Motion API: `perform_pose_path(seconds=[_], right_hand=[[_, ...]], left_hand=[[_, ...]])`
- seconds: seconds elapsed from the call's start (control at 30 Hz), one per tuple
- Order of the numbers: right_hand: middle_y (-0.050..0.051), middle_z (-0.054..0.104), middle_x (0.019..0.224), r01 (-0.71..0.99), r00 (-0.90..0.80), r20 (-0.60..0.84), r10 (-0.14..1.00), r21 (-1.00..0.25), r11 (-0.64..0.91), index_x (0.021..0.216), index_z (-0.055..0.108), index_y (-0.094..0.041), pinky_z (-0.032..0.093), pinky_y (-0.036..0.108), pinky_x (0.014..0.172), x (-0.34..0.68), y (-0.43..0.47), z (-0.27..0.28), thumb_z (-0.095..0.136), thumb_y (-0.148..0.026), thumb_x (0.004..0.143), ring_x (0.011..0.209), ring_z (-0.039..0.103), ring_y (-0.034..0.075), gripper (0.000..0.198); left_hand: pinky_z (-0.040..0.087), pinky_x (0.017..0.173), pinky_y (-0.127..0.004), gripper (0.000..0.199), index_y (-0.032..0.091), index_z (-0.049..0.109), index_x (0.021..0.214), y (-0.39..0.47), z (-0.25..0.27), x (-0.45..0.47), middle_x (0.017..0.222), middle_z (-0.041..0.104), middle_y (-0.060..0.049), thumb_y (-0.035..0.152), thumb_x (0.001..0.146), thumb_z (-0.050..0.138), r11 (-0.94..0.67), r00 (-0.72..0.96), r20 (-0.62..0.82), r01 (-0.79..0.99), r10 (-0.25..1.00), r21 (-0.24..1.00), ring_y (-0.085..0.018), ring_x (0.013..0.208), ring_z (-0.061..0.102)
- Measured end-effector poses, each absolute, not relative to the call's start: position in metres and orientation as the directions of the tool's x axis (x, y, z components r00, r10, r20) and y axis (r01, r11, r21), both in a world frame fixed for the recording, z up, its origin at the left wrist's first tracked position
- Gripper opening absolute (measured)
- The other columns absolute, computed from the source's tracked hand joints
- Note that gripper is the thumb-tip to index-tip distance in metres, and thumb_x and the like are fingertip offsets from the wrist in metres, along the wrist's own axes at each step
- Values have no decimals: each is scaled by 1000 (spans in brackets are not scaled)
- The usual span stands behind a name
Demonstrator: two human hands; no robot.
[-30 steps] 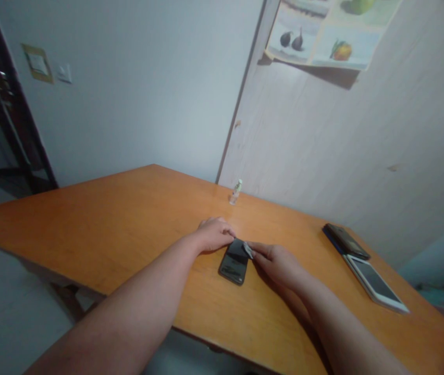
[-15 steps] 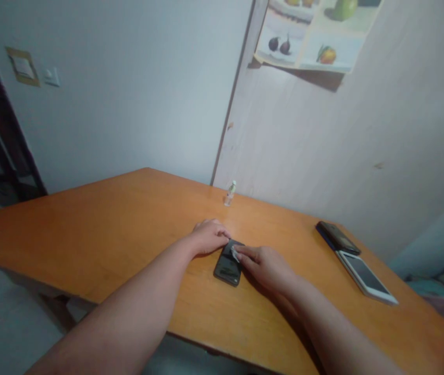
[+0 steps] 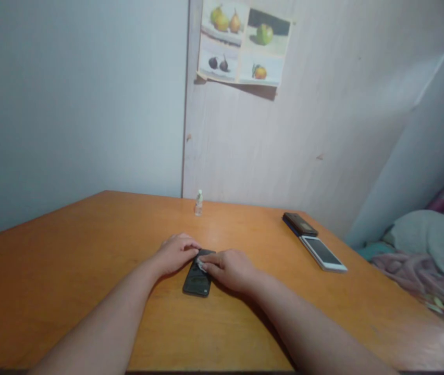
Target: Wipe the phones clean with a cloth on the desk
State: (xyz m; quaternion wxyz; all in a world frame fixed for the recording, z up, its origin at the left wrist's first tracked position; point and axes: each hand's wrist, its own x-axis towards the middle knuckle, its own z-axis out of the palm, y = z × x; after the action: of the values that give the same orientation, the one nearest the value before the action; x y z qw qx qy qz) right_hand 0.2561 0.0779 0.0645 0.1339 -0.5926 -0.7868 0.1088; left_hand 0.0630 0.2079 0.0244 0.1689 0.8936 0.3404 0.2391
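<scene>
A black smartphone (image 3: 197, 285) lies flat on the wooden table, its dark screen facing up. At its upper left edge my left hand (image 3: 177, 253) steadies it, with curled fingers and the thumb at the phone's corner. My right hand (image 3: 233, 269) comes in from the right and pinches a small crumpled white tissue (image 3: 201, 264), which it presses onto the upper part of the screen. The hand and tissue cover part of the phone's right side. Beyond the hands stands a small clear bottle (image 3: 199, 203) with a pale cap.
On the right of the table (image 3: 89, 250) lie a white tablet-like device (image 3: 324, 254) and a dark brown wallet-like case (image 3: 300, 224), end to end. A fruit poster (image 3: 241, 47) hangs on the wall behind. Bedding (image 3: 429, 250) is heaped past the right edge.
The camera view has swung right and levelled, so everything sits further left and the bedding shows. Both hands stay at the phone, the tissue still against its screen.
</scene>
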Motion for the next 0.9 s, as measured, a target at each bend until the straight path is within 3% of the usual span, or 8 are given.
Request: perform_pose_path(seconds=[0.13, 0.33, 0.57, 0.67, 0.77, 0.9], right_hand=[[4, 74, 118, 955, -137, 101, 985, -252, 159, 123, 70, -34, 46, 30, 81, 263, 87, 63, 35, -50, 101, 106, 67, 23, 43], [10, 74, 107, 981, -8, 156, 988, -190, 38, 103, 74, -23, 44, 32, 77, 278, 101, 52, 35, -48, 100, 98, 66, 23, 46], [12, 69, 109, 970, 43, 191, 981, -243, 5, 103, 73, -20, 44, 31, 76, 282, 103, 48, 33, -48, 101, 94, 64, 22, 48], [12, 68, 109, 957, 69, 202, 977, -291, -7, 101, 72, -19, 44, 31, 76, 284, 104, 48, 36, -45, 100, 94, 64, 22, 44], [12, 69, 108, 943, 91, 227, 970, -332, -11, 102, 70, -19, 43, 31, 78, 284, 104, 48, 37, -43, 100, 97, 64, 22, 41], [11, 72, 107, 928, 114, 248, 962, -372, -14, 102, 69, -20, 43, 30, 75, 283, 104, 47, 38, -42, 100, 96, 65, 22, 38]], left_hand=[[45, 91, -28, 26, 28, 77, 102, 209, 21, 61, 105, 72, -2, 37, 89, 56, -730, 679, 311, 503, 665, 463, -20, 103, 62], [46, 90, -32, 32, 22, 73, 104, 195, 23, 60, 104, 70, -6, 42, 88, 54, -660, 590, 310, 585, 745, 471, -23, 99, 61], [44, 74, -31, 44, 21, 70, 82, 171, 42, 68, 87, 67, -6, 56, 91, 46, -637, 566, 293, 681, 771, 360, -23, 86, 61], [41, 67, -30, 52, 20, 70, 82, 158, 50, 73, 83, 66, -6, 66, 88, 45, -624, 577, 238, 713, 782, 320, -23, 79, 61], [43, 70, -32, 56, 20, 70, 93, 145, 56, 77, 90, 68, -7, 72, 78, 55, -633, 603, 195, 719, 773, 286, -26, 84, 62], [45, 81, -35, 47, 21, 67, 106, 130, 63, 86, 101, 69, -9, 51, 70, 71, -639, 618, 170, 717, 768, 279, -30, 97, 62]])
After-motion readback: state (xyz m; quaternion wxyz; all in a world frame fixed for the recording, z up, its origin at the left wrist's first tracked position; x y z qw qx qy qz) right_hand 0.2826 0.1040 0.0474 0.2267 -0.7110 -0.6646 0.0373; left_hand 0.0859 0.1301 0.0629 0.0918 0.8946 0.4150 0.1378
